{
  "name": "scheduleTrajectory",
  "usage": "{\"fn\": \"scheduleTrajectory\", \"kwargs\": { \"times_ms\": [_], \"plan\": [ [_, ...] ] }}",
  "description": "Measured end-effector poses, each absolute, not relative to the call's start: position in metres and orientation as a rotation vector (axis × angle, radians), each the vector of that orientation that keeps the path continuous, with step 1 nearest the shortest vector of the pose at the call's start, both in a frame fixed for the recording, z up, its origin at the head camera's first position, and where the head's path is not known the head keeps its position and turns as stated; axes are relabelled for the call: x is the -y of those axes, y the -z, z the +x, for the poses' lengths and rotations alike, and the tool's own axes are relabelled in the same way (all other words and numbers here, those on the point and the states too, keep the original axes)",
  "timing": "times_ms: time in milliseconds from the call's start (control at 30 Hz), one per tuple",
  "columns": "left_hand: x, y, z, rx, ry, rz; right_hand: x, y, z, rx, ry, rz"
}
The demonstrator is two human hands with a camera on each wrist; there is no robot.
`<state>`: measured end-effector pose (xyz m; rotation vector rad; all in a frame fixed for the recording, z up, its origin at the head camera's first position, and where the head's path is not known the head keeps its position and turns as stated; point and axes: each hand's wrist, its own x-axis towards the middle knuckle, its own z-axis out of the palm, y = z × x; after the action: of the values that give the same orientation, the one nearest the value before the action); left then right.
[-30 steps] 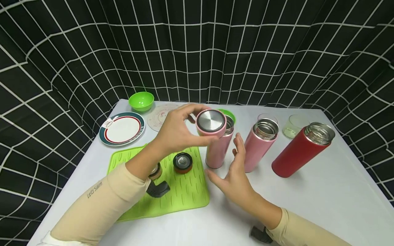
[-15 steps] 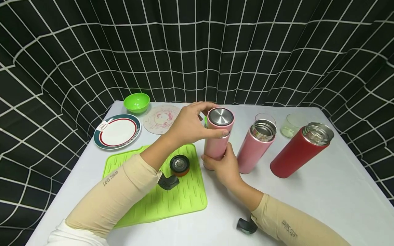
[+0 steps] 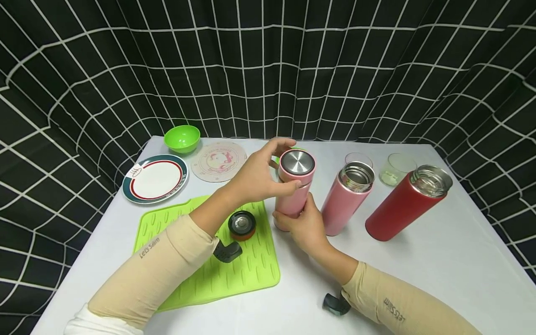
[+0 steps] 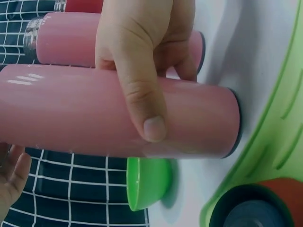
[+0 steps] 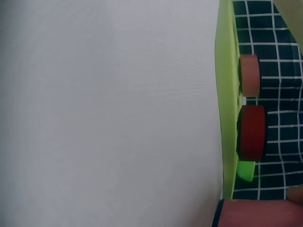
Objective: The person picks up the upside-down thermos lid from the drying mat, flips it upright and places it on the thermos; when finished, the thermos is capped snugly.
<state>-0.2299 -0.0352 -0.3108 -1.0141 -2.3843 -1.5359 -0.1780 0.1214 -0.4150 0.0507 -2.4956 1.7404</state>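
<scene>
- Both hands work one pink flask (image 3: pixel 293 200), which stands near the middle of the table (image 3: pixel 439 260), just beside the right edge of the green mat (image 3: pixel 251 270).
- Left hand (image 3: pixel 255 177) curls round the pink cap (image 3: pixel 296 168) seated on the flask's mouth; right hand (image 3: pixel 302 228) grips the body low down.
- Judged step: screwing the cap on. Next calls for twisting while the body stays steady.
- Two uncapped flasks (image 3: pixel 347 197) (image 3: pixel 404 204) stand toward the right edge; a red cap (image 3: pixel 242 225) lies on the mat.

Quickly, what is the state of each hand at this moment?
Left hand: closed, gripping the lid on top of the pink bottle.
Right hand: closed, holding the lower body of that pink bottle.
</scene>
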Motion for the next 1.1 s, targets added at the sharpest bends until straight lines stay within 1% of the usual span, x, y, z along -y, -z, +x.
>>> {"fn": "scheduleTrajectory", "kwargs": {
  "times_ms": [400, 567, 967, 1100],
  "plan": [
    [0.0334, 0.3187, -0.2281, 2.337, 1.583, -0.978, -0.1228, 0.4145, -0.1776, 2.536, -1.666, 0.08],
    [0.0316, 0.319, -0.2288, 2.326, 1.581, -1.013, -0.1237, 0.4137, -0.1775, 2.551, -1.651, 0.075],
    [0.0264, 0.3203, -0.2266, 2.312, 1.601, -0.94, -0.1253, 0.4148, -0.1784, 2.566, -1.622, 0.146],
    [0.0274, 0.3188, -0.2281, 2.272, 1.687, -0.951, -0.1253, 0.4145, -0.1794, 2.553, -1.639, 0.153]
  ]
}}
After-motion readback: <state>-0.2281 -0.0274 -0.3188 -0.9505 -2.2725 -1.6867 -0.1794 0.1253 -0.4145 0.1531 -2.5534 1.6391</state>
